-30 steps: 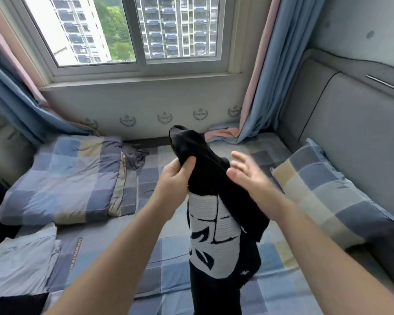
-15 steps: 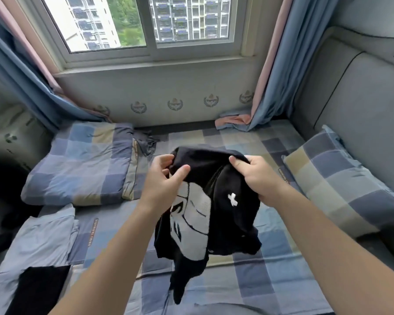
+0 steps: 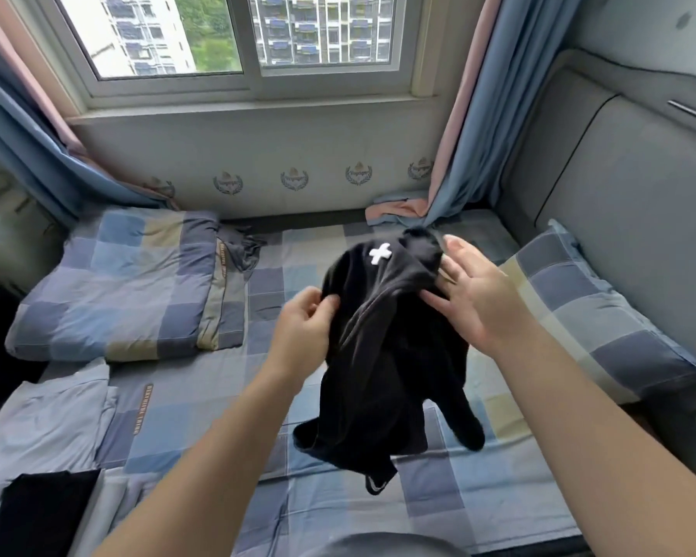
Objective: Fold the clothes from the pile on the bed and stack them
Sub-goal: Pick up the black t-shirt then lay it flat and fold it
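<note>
One pinch is all that carries the black garment [image 3: 382,355] right now. Your left hand [image 3: 304,315] has thumb and fingers closed on a fold at its upper left edge, while your right hand [image 3: 475,299] is spread wide with straight fingers, only the tips touching the cloth at the upper right and gripping nothing. The garment hangs in the air over the middle of the bed [image 3: 201,396], clear of the checked sheet and well apart from the folded clothes [image 3: 44,416] at your lower left.

If that single pinch slips, I would expect the whole piece to drop in a heap on the sheet, and you would have to sort it out afresh. The cloth is also bunched and twisted, so laying it down as it is would likely trap a crease or a sleeve inside the fold. Get a second grip with the right hand before you spread it.

Its long axis runs roughly top to bottom. The bunched upper end with the white cross [image 3: 379,253] leans away from you toward the window, and the loose lower end trails down toward you. You cannot tell from here whether collar or hem is uppermost
</note>
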`<state>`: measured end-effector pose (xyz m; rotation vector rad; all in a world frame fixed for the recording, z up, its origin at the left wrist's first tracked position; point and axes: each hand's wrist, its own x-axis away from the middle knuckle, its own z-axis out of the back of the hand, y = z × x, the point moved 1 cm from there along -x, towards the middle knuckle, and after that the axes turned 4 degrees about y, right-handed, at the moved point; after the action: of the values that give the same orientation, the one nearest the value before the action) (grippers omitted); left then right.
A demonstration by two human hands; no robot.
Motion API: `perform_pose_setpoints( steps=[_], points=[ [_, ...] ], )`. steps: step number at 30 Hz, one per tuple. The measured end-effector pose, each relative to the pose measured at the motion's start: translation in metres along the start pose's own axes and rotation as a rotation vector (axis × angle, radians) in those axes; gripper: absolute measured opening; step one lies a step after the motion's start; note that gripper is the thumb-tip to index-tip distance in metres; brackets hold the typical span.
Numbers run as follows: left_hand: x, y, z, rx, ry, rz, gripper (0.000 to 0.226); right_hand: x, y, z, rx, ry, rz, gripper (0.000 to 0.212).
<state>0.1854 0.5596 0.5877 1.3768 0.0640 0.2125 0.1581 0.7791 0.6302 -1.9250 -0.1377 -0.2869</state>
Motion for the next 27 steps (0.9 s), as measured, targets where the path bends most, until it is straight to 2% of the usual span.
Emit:
perform_pose_setpoints(
  steps=[2, 4, 7, 8, 9, 11, 12, 14, 16, 18, 21, 23, 24, 26, 27],
  points=[
    [-0.007, 0.009, 0.008, 0.011, 0.09, 0.04, 0.035, 0.012, 0.001, 0.016, 0.226, 0.083, 0.083, 0.057],
    [-0.011, 0.017, 0.011, 0.088, 0.097, 0.095, 0.032, 0.03, 0.006, 0.018, 0.348, 0.036, 0.096, 0.077],
    [-0.008, 0.031, 0.002, 0.245, 0.014, 0.136, 0.027, 0.043, 0.039, -0.001, 0.559, -0.145, -0.193, 0.108],
    [-0.005, 0.036, -0.001, 0.297, -0.021, 0.139, 0.024, 0.041, 0.053, -0.008, 0.642, -0.195, -0.294, 0.108],
    [-0.003, 0.039, -0.002, 0.34, -0.047, 0.141, 0.02, 0.038, 0.067, -0.014, 0.689, -0.247, -0.373, 0.097],
    [-0.001, 0.046, 0.002, 0.355, -0.074, 0.13, 0.014, 0.028, 0.092, -0.021, 0.613, -0.325, -0.407, 0.052],
    [-0.002, 0.047, 0.007, 0.35, -0.077, 0.123, 0.013, 0.023, 0.1, -0.024, 0.533, -0.315, -0.364, 0.034],
    [-0.007, 0.048, 0.023, 0.365, -0.051, 0.112, 0.014, 0.012, 0.107, -0.027, 0.402, -0.259, -0.255, 0.015],
    [-0.011, 0.046, 0.042, 0.354, -0.008, 0.119, 0.016, 0.003, 0.1, -0.027, 0.369, -0.233, -0.146, 0.015],
    [-0.015, 0.039, 0.062, 0.207, 0.025, 0.153, 0.016, -0.004, 0.084, -0.025, 0.398, -0.213, -0.039, 0.013],
    [-0.019, 0.024, 0.087, -0.298, -0.072, 0.274, 0.02, -0.01, 0.043, -0.025, 0.495, -0.217, 0.079, 0.006],
    [-0.017, 0.018, 0.093, -0.652, -0.2, 0.28, 0.027, -0.008, 0.017, -0.034, 0.572, -0.312, 0.111, 0.01],
    [-0.013, 0.02, 0.088, -0.715, -0.245, 0.208, 0.037, -0.007, 0.006, -0.042, 0.62, -0.371, 0.122, 0.013],
    [0.0, 0.031, 0.064, -0.608, -0.334, -0.009, 0.06, -0.005, -0.012, -0.058, 0.753, -0.455, 0.159, 0.021],
    [0.006, 0.036, 0.049, -0.528, -0.366, -0.109, 0.06, -0.005, -0.019, -0.066, 0.824, -0.483, 0.184, 0.023]
  ],
)
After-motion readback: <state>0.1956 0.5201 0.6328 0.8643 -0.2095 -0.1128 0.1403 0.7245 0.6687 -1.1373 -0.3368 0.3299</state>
